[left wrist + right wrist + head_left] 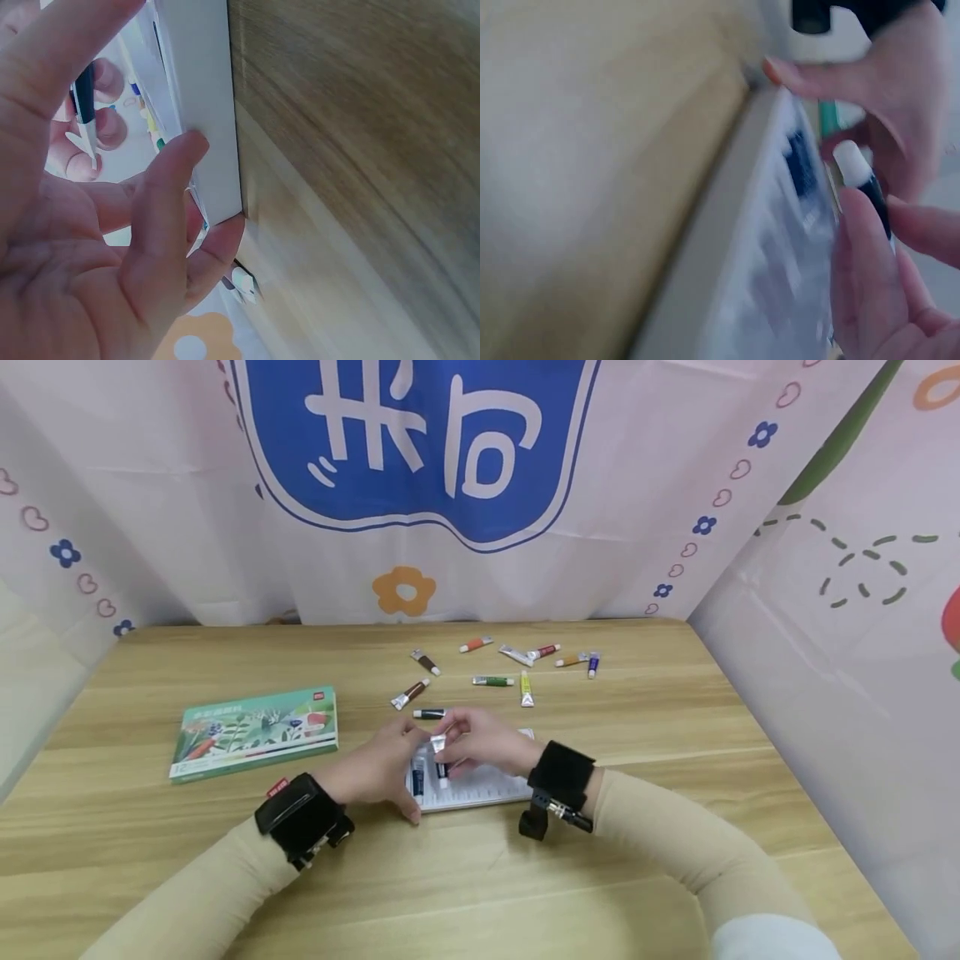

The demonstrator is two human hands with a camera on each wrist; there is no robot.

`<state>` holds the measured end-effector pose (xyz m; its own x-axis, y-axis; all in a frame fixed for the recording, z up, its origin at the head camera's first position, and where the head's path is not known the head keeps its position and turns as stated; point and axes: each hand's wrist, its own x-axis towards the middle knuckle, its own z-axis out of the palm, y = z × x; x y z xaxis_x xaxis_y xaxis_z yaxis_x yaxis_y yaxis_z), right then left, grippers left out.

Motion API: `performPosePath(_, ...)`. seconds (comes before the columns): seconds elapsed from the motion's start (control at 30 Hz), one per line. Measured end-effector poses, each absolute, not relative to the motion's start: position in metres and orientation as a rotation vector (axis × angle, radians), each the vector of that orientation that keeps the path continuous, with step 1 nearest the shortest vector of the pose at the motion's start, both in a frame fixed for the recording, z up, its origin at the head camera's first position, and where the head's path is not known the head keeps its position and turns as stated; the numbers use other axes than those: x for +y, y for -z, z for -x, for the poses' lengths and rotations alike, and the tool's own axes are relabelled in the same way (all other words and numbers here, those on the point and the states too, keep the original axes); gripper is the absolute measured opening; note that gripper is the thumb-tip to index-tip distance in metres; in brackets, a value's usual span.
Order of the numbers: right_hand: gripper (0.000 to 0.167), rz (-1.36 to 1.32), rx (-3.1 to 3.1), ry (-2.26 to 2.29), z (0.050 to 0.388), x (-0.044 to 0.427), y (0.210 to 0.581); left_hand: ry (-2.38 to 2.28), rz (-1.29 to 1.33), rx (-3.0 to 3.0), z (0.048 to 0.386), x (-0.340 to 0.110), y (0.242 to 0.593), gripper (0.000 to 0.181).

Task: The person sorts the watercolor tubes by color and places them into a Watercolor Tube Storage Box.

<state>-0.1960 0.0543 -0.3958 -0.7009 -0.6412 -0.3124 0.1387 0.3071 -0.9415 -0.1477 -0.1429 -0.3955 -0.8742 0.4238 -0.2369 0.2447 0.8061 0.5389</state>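
Observation:
A white slotted tray (480,792) lies on the table in front of the person. The left hand (382,768) grips its left end, the thumb at the near corner. Between thumb and fingers, the right hand (480,743) pinches a dark paint tube (442,770), white cap toward the person, above the tray's left part. In the right wrist view this tube's white cap (851,163) points up toward the left hand (911,97). Another dark paint tube (417,778) lies in the tray's leftmost slot. Just beyond the hands rests a black paint tube (429,714), partly hidden by the right fingers.
Several loose paint tubes lie farther back, among them a green tube (492,682), a yellow tube (527,689) and a brown tube (409,694). A green illustrated box (255,735) lies to the left. A printed cloth (480,577) hangs behind the table (480,877).

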Motion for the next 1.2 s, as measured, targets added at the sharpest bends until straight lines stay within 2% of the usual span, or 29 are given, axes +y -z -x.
performPosePath(0.23, 0.030, 0.464, 2.035, 1.448, 0.181, 0.039, 0.410, -0.691, -0.521, 2.664, 0.150, -0.144, 0.398, 0.111)
performPosePath(0.4, 0.030, 0.570, 2.200, 1.359, 0.179, 0.037, 0.416, -0.705, -0.503, 2.657, 0.150, -0.143, 0.397, 0.109)
performPosePath(0.8, 0.036, 0.863, 2.431, 0.925, 0.179, 0.039, 0.402, -0.719, -0.493, 2.646, 0.148, -0.142, 0.394, 0.111)
performPosePath(1.2, 0.023, 1.019, 2.473, 0.625, 0.172, 0.034, 0.392, -0.705, -0.483, 2.642, 0.149, -0.143, 0.396, 0.111)
